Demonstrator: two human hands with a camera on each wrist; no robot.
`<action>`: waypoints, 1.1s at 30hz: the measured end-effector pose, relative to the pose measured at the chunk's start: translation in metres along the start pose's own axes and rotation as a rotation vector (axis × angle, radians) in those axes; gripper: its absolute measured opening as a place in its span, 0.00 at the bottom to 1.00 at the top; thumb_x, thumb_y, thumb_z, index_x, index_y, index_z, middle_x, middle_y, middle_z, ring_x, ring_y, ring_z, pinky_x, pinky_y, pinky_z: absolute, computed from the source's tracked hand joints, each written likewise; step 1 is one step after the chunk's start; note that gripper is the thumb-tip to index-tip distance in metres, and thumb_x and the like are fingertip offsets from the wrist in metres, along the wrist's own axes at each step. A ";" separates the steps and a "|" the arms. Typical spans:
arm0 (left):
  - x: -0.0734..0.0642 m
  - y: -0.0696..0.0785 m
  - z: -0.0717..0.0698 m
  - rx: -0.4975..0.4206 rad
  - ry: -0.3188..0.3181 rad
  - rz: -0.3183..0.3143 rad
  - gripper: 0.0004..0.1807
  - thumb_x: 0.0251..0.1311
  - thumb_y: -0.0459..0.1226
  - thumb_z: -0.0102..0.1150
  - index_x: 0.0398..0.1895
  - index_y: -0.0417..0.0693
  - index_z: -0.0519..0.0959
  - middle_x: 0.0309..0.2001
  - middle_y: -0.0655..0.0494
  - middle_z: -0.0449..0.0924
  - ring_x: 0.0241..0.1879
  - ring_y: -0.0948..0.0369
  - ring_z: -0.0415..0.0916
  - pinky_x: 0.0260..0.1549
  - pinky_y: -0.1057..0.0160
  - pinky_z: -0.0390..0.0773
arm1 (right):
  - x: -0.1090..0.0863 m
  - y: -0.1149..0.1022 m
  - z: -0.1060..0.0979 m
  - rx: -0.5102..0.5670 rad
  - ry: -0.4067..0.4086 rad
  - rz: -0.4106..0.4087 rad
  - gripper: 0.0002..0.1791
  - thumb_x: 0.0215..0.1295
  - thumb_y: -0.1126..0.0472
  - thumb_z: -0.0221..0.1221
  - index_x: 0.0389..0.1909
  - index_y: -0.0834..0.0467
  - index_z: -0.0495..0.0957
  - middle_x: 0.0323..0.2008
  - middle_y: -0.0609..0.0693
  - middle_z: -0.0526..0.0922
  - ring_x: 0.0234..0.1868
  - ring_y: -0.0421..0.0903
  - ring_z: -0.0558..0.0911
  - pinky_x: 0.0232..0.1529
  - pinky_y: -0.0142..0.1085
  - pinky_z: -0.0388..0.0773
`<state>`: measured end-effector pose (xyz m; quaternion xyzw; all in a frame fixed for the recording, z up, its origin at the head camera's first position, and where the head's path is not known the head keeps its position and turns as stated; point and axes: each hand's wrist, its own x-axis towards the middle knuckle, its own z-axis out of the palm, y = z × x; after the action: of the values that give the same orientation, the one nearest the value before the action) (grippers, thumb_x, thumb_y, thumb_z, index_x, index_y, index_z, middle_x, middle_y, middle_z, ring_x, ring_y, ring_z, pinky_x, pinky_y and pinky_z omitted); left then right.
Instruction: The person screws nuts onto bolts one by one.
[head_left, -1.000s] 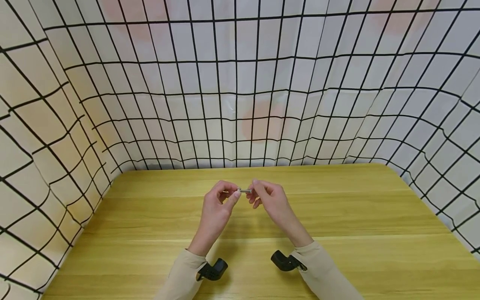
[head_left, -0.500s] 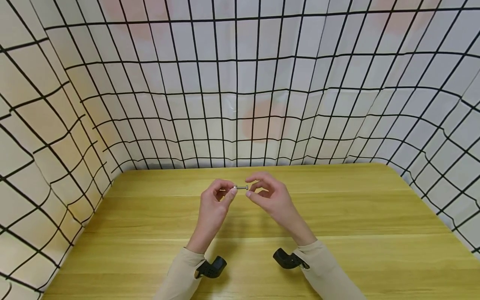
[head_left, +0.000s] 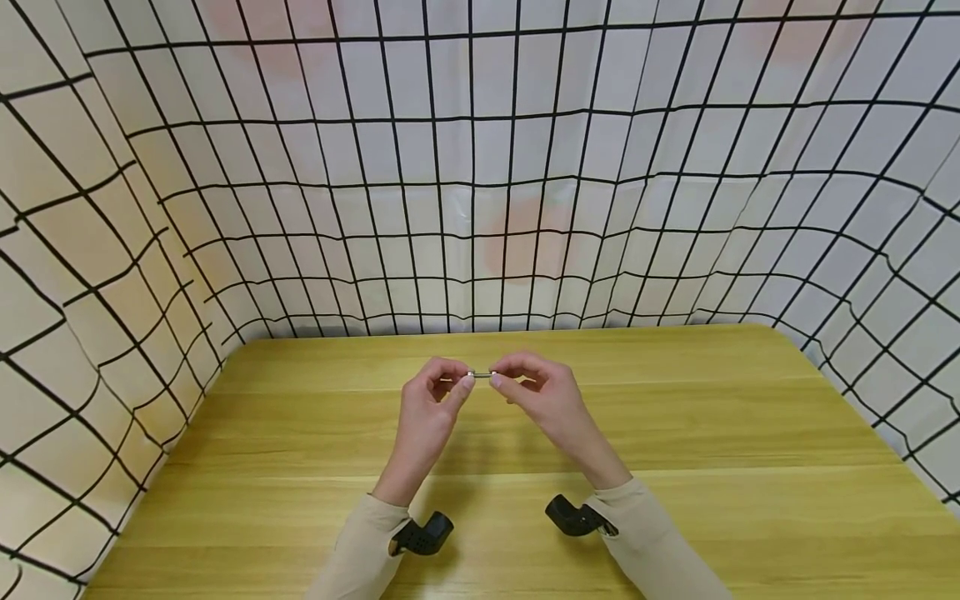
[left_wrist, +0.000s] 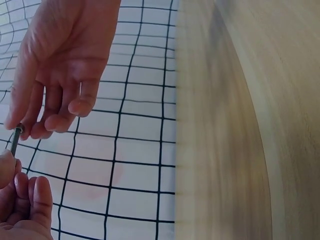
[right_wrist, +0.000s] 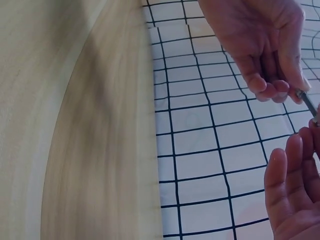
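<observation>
A small metal bolt [head_left: 482, 375] is held level above the table, its bare shank showing between my two hands. My left hand [head_left: 429, 412] pinches its left end between thumb and forefinger. On the other end, the thumb and forefinger of my right hand [head_left: 551, 400] grip the bolt's head. From the left wrist, the right hand [left_wrist: 65, 55] appears above and the left hand [left_wrist: 30, 207] below, with the bolt [left_wrist: 15, 142] between. In the right wrist view the bolt [right_wrist: 307, 103] runs from the left hand [right_wrist: 265, 45] to the right hand [right_wrist: 297, 195]. Fingertips cover both bolt ends.
Beneath the hands lies a wooden table [head_left: 315, 450]. White curtains [head_left: 420, 208] with a black grid pattern hang behind it and along both sides. A black wrist camera sits at the left cuff [head_left: 423, 533] and another at the right cuff [head_left: 573, 517].
The right hand's fingers spread off the bolt's head half a second ago and now pinch it again. Both hands and the bolt have shifted slightly left since a second ago.
</observation>
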<state>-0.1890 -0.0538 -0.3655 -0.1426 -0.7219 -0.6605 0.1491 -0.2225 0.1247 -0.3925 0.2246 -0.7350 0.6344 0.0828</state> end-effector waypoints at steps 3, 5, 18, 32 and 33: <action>0.000 -0.001 0.000 -0.011 -0.012 0.002 0.03 0.62 0.24 0.60 0.37 0.31 0.79 0.35 0.45 0.76 0.36 0.55 0.72 0.39 0.63 0.74 | 0.000 0.000 0.000 -0.012 0.007 0.015 0.08 0.67 0.58 0.63 0.39 0.60 0.83 0.35 0.55 0.81 0.35 0.53 0.79 0.36 0.40 0.80; -0.001 -0.001 0.001 -0.018 -0.020 0.006 0.02 0.62 0.24 0.60 0.37 0.31 0.79 0.35 0.44 0.76 0.36 0.55 0.72 0.39 0.62 0.74 | 0.000 0.000 0.000 -0.019 0.011 0.028 0.08 0.68 0.58 0.63 0.37 0.60 0.83 0.33 0.57 0.81 0.33 0.54 0.78 0.35 0.41 0.80; -0.002 0.001 0.002 -0.009 -0.027 0.008 0.03 0.63 0.24 0.59 0.38 0.30 0.78 0.35 0.45 0.76 0.36 0.55 0.72 0.39 0.62 0.73 | 0.001 0.001 0.002 -0.049 0.009 0.089 0.12 0.73 0.62 0.56 0.33 0.65 0.82 0.31 0.64 0.80 0.34 0.64 0.77 0.34 0.43 0.80; 0.000 0.002 -0.001 -0.004 0.022 -0.008 0.04 0.62 0.24 0.60 0.38 0.30 0.79 0.35 0.46 0.76 0.36 0.55 0.73 0.38 0.59 0.74 | 0.000 -0.003 -0.001 -0.053 -0.018 -0.063 0.14 0.62 0.70 0.65 0.48 0.57 0.80 0.46 0.53 0.81 0.43 0.51 0.80 0.38 0.40 0.79; 0.000 0.001 -0.001 -0.003 0.022 -0.005 0.04 0.62 0.25 0.60 0.38 0.30 0.79 0.35 0.46 0.76 0.36 0.55 0.73 0.39 0.59 0.74 | -0.001 -0.006 0.000 -0.059 -0.017 -0.075 0.13 0.62 0.71 0.65 0.47 0.59 0.80 0.45 0.54 0.81 0.43 0.51 0.80 0.38 0.41 0.79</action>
<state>-0.1885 -0.0549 -0.3642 -0.1336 -0.7195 -0.6636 0.1551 -0.2194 0.1245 -0.3872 0.2549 -0.7453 0.6067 0.1068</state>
